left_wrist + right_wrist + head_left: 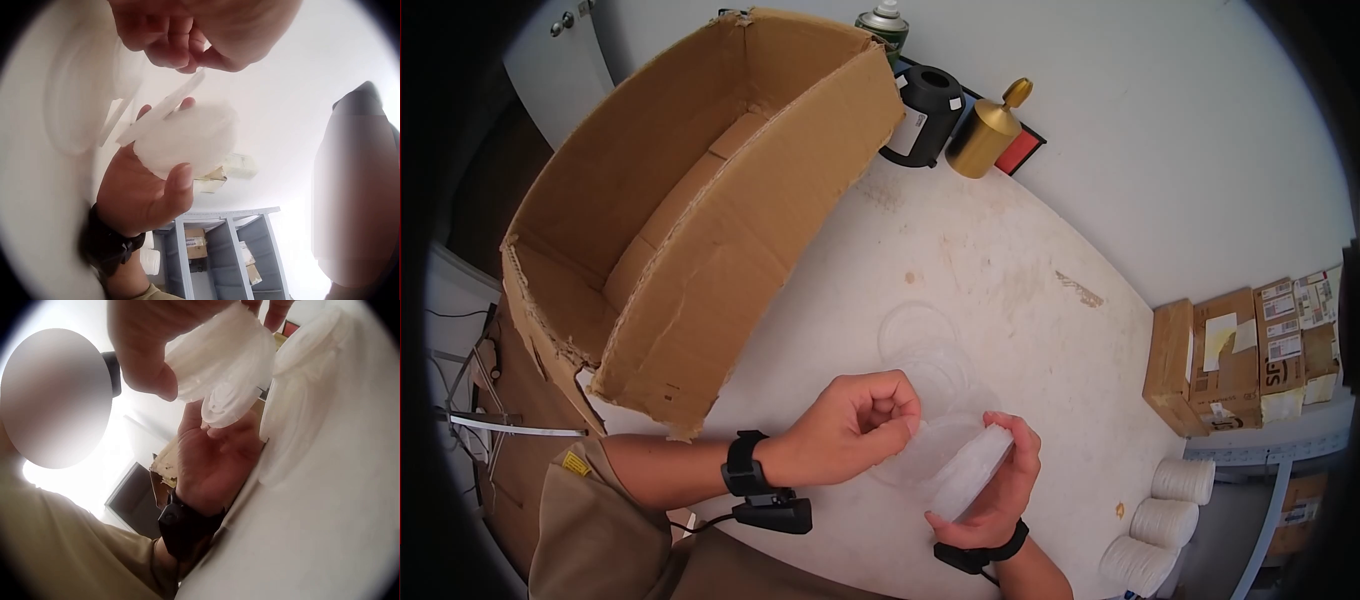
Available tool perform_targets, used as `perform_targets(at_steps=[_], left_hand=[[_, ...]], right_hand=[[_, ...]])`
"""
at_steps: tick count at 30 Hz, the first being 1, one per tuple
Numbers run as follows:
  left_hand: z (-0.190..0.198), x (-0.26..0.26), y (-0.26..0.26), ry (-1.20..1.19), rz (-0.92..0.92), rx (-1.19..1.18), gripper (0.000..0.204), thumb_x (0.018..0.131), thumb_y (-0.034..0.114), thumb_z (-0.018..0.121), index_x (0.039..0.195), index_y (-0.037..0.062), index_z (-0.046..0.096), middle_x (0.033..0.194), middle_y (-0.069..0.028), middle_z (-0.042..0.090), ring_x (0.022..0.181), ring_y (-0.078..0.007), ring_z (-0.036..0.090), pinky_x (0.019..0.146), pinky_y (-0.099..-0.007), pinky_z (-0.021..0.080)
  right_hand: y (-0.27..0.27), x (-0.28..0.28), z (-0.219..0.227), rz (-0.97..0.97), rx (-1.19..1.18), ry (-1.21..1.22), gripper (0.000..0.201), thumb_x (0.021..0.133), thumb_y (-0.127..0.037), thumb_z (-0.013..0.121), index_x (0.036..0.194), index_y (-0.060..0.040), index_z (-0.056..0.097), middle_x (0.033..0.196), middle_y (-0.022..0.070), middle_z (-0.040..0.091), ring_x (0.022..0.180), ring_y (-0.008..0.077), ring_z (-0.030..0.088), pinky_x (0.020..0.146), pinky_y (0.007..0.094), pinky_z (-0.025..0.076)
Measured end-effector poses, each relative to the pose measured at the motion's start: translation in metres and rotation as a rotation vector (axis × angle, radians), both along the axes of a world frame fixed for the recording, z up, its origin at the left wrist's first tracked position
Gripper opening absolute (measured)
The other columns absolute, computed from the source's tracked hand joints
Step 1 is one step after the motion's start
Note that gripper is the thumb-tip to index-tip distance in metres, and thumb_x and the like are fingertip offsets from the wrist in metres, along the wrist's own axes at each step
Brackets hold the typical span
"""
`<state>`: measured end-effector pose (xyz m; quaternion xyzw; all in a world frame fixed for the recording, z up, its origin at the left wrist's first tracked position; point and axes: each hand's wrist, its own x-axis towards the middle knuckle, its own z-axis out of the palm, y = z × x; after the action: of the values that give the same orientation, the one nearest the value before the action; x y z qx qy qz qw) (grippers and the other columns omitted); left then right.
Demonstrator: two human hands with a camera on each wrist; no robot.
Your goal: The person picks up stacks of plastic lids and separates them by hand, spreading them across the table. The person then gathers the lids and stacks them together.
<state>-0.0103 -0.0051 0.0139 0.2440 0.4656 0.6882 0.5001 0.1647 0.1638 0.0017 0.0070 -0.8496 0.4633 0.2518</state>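
My right hand (1005, 490) grips a stack of translucent white plastic lids (972, 475), tilted on edge, with the thumb on the near side and fingers on the far side. Left of it, my left hand (845, 428) has its fingers curled in. Its thumb and fingertips pinch the edge of one round lid (164, 109), which leans away from the stack's face in the left wrist view. From the right wrist view, this lid (234, 403) overlaps the stack (219, 353). Several loose clear lids (920, 335) lie overlapping on the table just beyond the hands.
A large open cardboard box (750, 235) stands at the left of the white table (1000, 260). At the back are a black cylinder (925, 115), a gold canister (983, 140) and a spray can (885, 22). White twine rolls (1165, 522) and parcels (1230, 350) sit at the right.
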Motion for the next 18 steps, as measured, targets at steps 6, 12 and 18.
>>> perform_targets(at_steps=[6,12,18], left_hand=[[0.002,-0.003,0.006,0.135,0.295,-0.119,0.003,0.098,0.003,0.061,0.099,0.004,0.058,0.069,0.008,0.052,0.063,0.0007,0.044,0.059,-0.0186,0.035],[0.009,0.002,-0.003,0.254,0.1,0.091,0.009,0.097,0.008,0.066,0.1,0.0036,0.058,0.065,0.0066,0.052,0.058,-0.0002,0.039,0.053,-0.0207,0.031],[0.004,0.008,-0.004,0.277,-0.001,0.15,0.007,0.098,0.006,0.064,0.095,0.0035,0.059,0.067,0.0052,0.054,0.06,0.0001,0.042,0.053,-0.0211,0.033]], right_hand=[[0.003,0.007,-0.008,-0.116,-0.037,0.029,0.125,0.056,-0.026,0.089,0.157,0.0015,0.019,0.146,0.0177,0.035,0.131,0.029,0.04,0.112,0.0445,0.033],[-0.001,0.0,-0.002,-0.079,-0.024,-0.047,0.113,0.061,-0.022,0.091,0.152,0.0009,0.028,0.144,0.0171,0.037,0.13,0.0298,0.042,0.107,0.0424,0.04],[-0.002,-0.002,-0.004,-0.061,-0.042,-0.066,0.111,0.063,-0.022,0.09,0.153,0.0008,0.029,0.145,0.0179,0.039,0.13,0.0308,0.044,0.106,0.0424,0.041]])
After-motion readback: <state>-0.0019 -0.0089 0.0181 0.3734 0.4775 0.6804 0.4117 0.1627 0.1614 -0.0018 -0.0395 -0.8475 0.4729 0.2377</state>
